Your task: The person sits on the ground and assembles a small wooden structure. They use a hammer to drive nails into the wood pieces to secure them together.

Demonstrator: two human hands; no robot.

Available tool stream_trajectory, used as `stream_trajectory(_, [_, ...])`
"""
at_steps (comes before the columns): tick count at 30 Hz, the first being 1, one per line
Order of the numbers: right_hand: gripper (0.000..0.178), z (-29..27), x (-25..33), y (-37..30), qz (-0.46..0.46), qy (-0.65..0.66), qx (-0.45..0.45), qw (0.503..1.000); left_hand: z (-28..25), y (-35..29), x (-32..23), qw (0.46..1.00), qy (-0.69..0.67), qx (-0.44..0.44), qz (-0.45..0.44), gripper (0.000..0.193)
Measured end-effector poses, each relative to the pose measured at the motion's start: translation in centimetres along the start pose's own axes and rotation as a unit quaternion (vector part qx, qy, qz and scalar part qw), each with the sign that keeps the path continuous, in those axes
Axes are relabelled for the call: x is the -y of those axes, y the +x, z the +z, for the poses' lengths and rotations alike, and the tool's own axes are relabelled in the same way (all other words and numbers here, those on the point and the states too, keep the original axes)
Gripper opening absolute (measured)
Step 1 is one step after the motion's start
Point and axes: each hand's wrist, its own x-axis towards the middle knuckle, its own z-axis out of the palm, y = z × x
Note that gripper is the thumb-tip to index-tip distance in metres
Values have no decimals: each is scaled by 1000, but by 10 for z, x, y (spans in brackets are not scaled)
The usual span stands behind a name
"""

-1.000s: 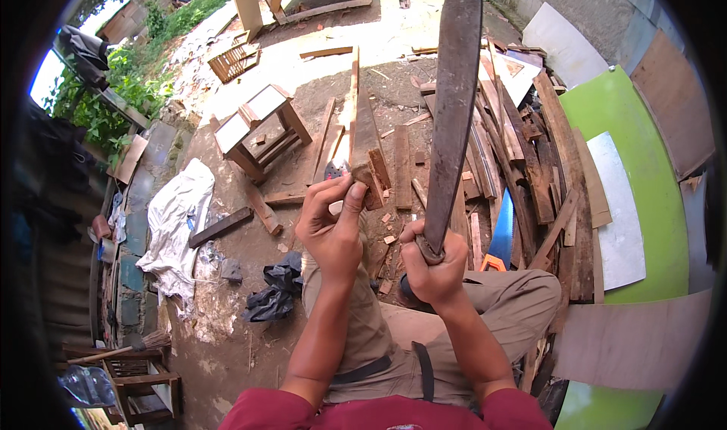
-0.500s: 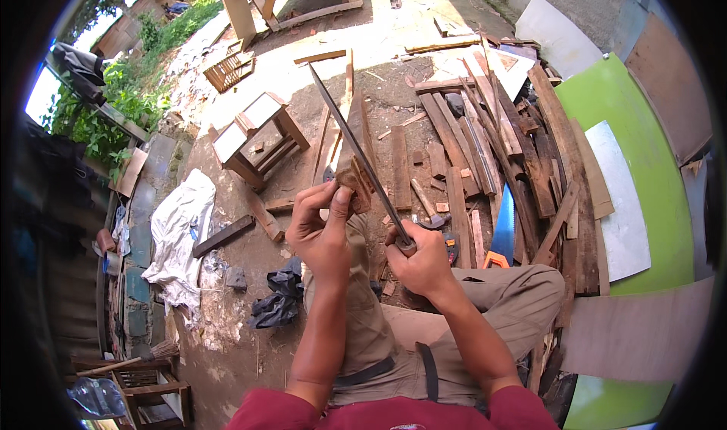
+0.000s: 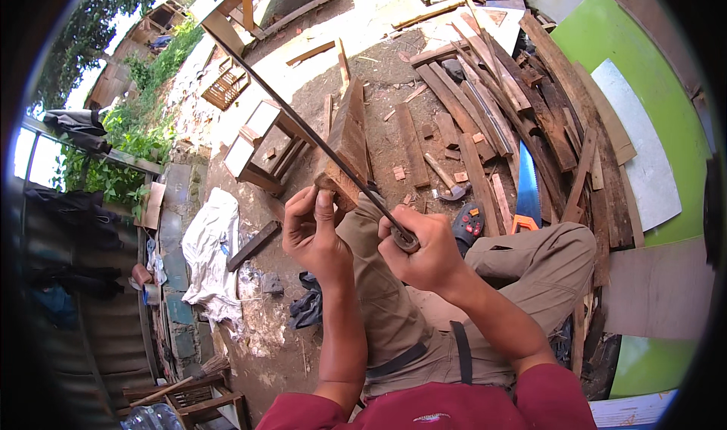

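- My left hand (image 3: 314, 229) gripped the near end of a rough brown wooden plank (image 3: 347, 138).
- My right hand (image 3: 424, 248) clutched a long dark machete blade (image 3: 303, 131) by its handle, edge against that plank.

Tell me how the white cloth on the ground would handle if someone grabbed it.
The white cloth lies crumpled in folds on the dirt, so it is probably floppy and would sag from wherever it is gripped. It looks thin, so likely light for its spread. Pushed, it would probably bunch and drag rather than slide.

The machete (image 3: 303, 131) has swung down, seemingly onto the wood block (image 3: 347, 146).
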Motion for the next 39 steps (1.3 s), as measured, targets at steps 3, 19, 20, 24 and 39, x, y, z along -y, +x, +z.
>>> stream_trajectory(3, [11, 9, -24, 0, 25, -58, 14, 998, -1, 1, -4, 1000, 20, -21, 11, 8])
stream_trajectory(19, [16, 35, -7, -13, -42, -49, 50, 997, -68, -16, 11, 1000, 10, 26, 5, 24])
stream_trajectory(20, [15, 39, -14, -13, -43, -51, 45, 997, -68, -17, 15, 1000, -8, 8, 6, 24])
stream_trajectory(24, [18, 42, -32, -10, 45, -98, 98, 989, -59, -22, 8, 997, 9, -70, -35, 23])
stream_trajectory(39, [24, 47, -20, -33, -65, -95, 44, 992, -39, -29, -2, 991, 89, -88, -48, 19])
